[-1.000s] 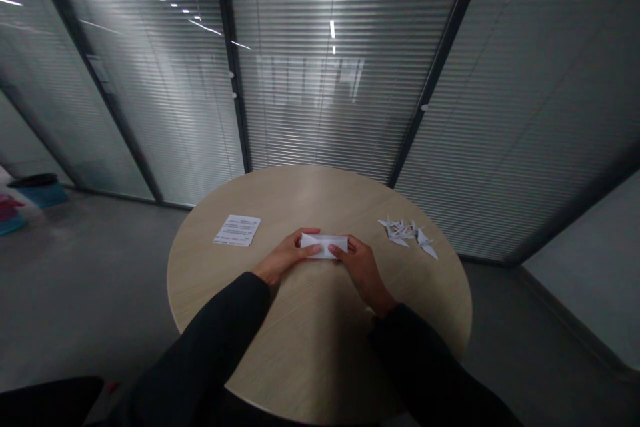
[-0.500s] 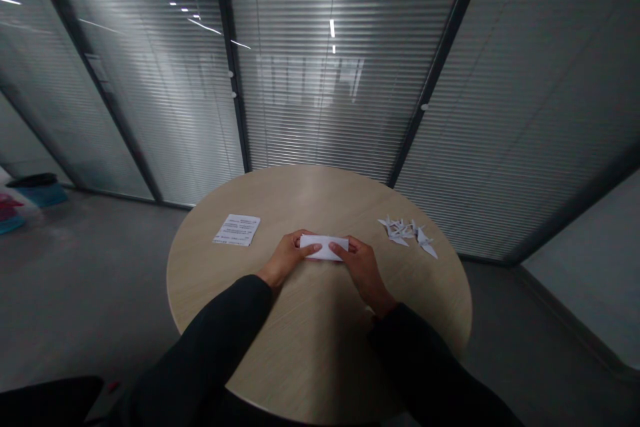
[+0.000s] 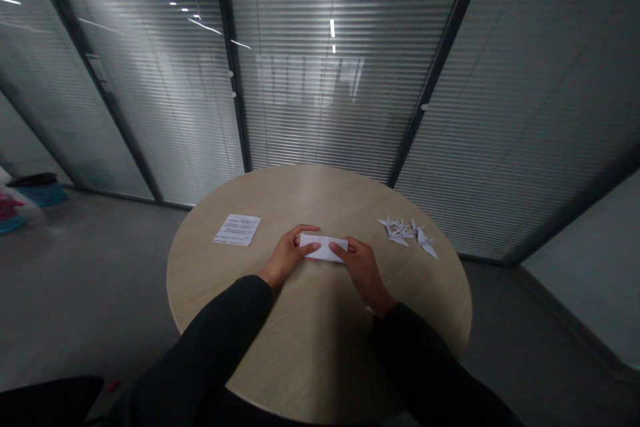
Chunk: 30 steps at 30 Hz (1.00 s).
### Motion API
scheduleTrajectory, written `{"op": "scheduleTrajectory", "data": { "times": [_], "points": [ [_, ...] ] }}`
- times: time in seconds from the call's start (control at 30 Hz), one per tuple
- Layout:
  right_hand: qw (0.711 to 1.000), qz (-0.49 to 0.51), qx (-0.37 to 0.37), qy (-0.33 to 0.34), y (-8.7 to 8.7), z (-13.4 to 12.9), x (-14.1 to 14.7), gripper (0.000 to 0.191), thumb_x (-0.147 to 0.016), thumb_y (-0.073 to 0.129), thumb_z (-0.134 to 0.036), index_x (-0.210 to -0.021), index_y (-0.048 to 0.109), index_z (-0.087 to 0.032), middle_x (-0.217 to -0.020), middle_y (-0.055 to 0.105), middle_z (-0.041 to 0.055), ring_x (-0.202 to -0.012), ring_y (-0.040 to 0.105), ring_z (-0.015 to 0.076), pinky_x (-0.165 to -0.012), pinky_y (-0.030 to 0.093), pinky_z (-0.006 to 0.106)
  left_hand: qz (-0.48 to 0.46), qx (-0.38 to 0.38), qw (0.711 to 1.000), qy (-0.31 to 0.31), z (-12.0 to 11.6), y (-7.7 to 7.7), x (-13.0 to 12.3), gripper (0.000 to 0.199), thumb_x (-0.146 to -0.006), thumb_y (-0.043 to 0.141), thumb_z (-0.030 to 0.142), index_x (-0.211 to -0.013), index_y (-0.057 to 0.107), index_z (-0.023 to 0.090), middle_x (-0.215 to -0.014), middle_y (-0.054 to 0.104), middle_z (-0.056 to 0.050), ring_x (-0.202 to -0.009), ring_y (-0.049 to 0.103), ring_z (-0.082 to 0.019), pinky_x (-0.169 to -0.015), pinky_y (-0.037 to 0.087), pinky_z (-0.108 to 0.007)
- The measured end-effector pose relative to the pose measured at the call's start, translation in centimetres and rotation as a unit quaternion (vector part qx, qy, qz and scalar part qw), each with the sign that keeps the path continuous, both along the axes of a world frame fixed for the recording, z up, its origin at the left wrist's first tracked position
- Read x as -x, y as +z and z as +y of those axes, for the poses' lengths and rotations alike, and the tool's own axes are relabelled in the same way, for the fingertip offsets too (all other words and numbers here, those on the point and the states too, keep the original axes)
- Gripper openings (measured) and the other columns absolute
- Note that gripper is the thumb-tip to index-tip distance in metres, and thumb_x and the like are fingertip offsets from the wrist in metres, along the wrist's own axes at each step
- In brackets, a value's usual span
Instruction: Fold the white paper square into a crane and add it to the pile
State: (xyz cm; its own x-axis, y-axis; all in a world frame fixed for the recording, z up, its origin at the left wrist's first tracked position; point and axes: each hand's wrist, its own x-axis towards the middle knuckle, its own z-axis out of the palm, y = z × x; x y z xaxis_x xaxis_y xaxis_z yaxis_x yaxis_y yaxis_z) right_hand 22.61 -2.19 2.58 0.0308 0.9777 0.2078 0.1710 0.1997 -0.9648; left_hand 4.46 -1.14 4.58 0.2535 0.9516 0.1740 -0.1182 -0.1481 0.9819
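A white folded paper strip (image 3: 325,249) lies lengthwise between my two hands, over the middle of the round wooden table (image 3: 310,340). My left hand (image 3: 290,253) grips its left end, thumb on top, with the index finger lifted above the paper's far edge. At the right end my right hand (image 3: 361,265) pinches the paper, its thumb on the upper face and the fingers curled behind. The fingers under the paper are hidden.
Printed paper squares (image 3: 237,230) lie at the table's left. Several folded white paper cranes (image 3: 407,232) are clustered at the right. Behind the table stands a glass wall with blinds (image 3: 320,113). A blue bin (image 3: 40,191) is on the floor at far left.
My left index finger has lifted and stretched out above the paper's far edge. The paper and my right hand have barely moved.
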Motion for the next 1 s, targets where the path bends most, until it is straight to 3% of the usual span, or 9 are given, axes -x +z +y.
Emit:
{"op": "scheduleTrajectory", "data": {
  "times": [0.23, 0.5, 0.77, 1.0],
  "points": [
    [1.000, -0.009, -0.002, -0.001, 0.02, -0.04, 0.07, 0.033, -0.070, 0.069, -0.050, -0.077, 0.066, -0.017, -0.070, 0.068, 0.0023, -0.064, 0.061, 0.0187, -0.058, 0.045, 0.028, 0.038, -0.029, 0.999, 0.023, 0.73, -0.80, 0.07, 0.034, -0.065, 0.077, 0.036, -0.089, 0.067, 0.013, -0.069, 0.061, -0.001, -0.061, 0.053, -0.013, -0.056, 0.038, -0.023],
    [0.996, -0.058, -0.053, -0.034, 0.30, -0.21, 0.16, 0.028, -0.074, 0.066, -0.045, -0.089, 0.069, -0.021, -0.084, 0.070, 0.0038, -0.071, 0.060, 0.0197, -0.066, 0.046, 0.030, 0.049, -0.040, 0.998, 0.002, 0.41, -0.29, 0.02, 0.031, -0.066, 0.077, 0.034, -0.088, 0.070, 0.013, -0.072, 0.064, -0.003, -0.064, 0.054, -0.014, -0.059, 0.038, -0.024],
    [0.993, -0.086, -0.055, -0.057, 0.36, -0.18, 0.11, 0.027, -0.073, 0.065, -0.046, -0.080, 0.072, -0.021, -0.065, 0.065, 0.0006, -0.057, 0.051, 0.0172, -0.055, 0.037, 0.029, 0.086, -0.077, 0.993, -0.004, 0.64, -0.68, 0.23, 0.032, -0.071, 0.074, 0.030, -0.099, 0.072, 0.015, -0.086, 0.067, -0.005, -0.070, 0.053, -0.014, -0.059, 0.037, -0.023],
    [0.993, -0.069, -0.050, -0.082, 0.36, -0.07, -0.02, 0.030, -0.072, 0.064, -0.048, -0.081, 0.072, -0.021, -0.071, 0.069, 0.0028, -0.064, 0.058, 0.0205, -0.059, 0.042, 0.031, -0.006, 0.018, 0.998, -0.059, 0.33, -0.86, -0.19, 0.060, -0.063, 0.081, 0.025, -0.116, 0.057, 0.016, -0.080, 0.064, -0.002, -0.072, 0.062, -0.015, -0.065, 0.052, -0.028]
  ]
}}
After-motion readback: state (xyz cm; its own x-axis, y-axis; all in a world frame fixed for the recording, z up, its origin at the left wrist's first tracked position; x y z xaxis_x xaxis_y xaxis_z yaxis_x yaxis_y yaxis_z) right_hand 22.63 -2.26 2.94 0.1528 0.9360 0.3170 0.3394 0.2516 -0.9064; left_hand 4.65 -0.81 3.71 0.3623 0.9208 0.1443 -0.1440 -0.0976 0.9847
